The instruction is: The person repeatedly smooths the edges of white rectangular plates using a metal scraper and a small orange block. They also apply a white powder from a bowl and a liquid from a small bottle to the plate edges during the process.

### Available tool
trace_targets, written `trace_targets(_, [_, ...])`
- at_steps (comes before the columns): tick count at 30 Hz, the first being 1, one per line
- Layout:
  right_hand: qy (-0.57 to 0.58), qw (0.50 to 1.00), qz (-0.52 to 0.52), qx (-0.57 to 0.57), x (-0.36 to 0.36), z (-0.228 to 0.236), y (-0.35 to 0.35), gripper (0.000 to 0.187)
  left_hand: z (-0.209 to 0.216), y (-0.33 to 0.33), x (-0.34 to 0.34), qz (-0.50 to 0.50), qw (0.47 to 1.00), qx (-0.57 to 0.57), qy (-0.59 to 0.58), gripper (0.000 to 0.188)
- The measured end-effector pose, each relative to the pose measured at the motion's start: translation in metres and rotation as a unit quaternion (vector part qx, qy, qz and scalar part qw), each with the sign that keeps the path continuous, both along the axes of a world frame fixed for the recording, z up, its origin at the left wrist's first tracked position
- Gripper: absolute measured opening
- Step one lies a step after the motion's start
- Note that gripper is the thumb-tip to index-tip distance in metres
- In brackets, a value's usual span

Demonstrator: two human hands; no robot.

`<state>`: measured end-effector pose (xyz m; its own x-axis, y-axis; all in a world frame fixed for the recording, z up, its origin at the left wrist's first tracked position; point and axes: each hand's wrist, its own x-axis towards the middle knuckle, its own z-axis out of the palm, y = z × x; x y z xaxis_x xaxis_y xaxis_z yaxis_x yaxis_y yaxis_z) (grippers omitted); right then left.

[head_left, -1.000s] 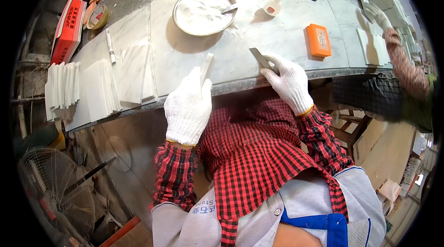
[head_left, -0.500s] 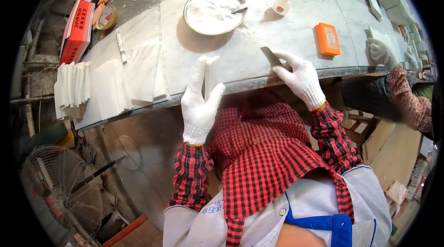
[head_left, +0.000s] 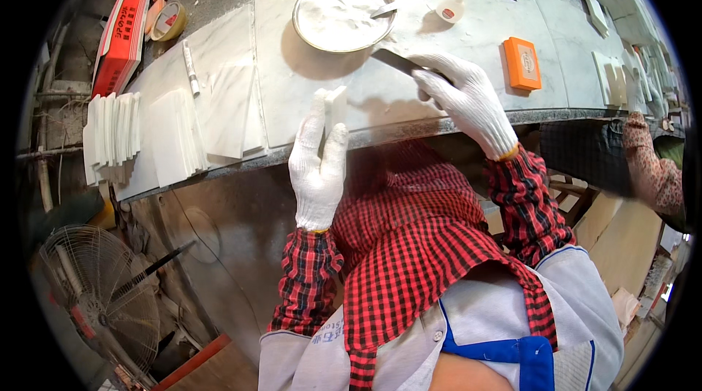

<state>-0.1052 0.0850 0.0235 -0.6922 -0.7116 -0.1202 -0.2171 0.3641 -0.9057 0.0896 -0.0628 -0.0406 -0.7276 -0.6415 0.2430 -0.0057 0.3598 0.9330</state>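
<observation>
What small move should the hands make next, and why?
Perhaps ease the flat grey blade in the right hand toward the bowl: its tip appears close by, and the left hand holds a white piece apart from both.

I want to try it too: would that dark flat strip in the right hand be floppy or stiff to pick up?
Probably stiff: the dark flat strip sticks out straight from the gloved right hand without sagging. It may be fairly light, as it looks thin. Laid down, it likely wouldn't roll, because it's flat.
</observation>
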Motion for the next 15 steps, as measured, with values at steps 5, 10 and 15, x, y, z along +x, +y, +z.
trace_targets(5, [0.05,0.995,0.01,-0.081,-0.013,-0.018,-0.041,0.034,0.006,0.004,-0.004,0.034,0.994,0.104,-0.022,0.048])
trace_targets(10, [0.145,0.989,0.01,-0.028,-0.023,-0.024,-0.063,0.032,0.007,0.003,-0.006,0.029,0.998,0.046,-0.027,0.05])
trace_targets(15, [0.188,0.982,0.011,-0.002,-0.034,-0.038,-0.074,0.031,0.014,0.005,-0.006,0.035,0.998,0.03,-0.034,0.051])
